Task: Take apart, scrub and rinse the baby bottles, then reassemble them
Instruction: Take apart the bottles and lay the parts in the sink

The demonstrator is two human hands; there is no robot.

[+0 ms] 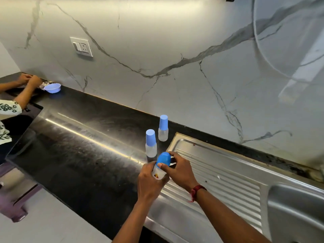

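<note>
Reaching in from the lower edge, both forearms are converging over the near part of the black table [78, 155], just where it is bordering the steel drainboard [219, 165]. The left hand [149, 179] is angling upward, its fingers [147, 170] curling round the clear body of a baby bottle [158, 174] and holding it tilted above the table. The right hand [178, 172], a red thread [197, 190] circling its wrist, is arching over from the right, thumb and fingers pinching the blue cap [164, 159] from both sides. Just beyond the hands, two more capped bottles are standing upright on the table beside the drainboard: the nearer bottle [151, 143] and the farther bottle [163, 128]. Far left, another person's hands [29, 80] are resting near a blue bowl [52, 88].
</note>
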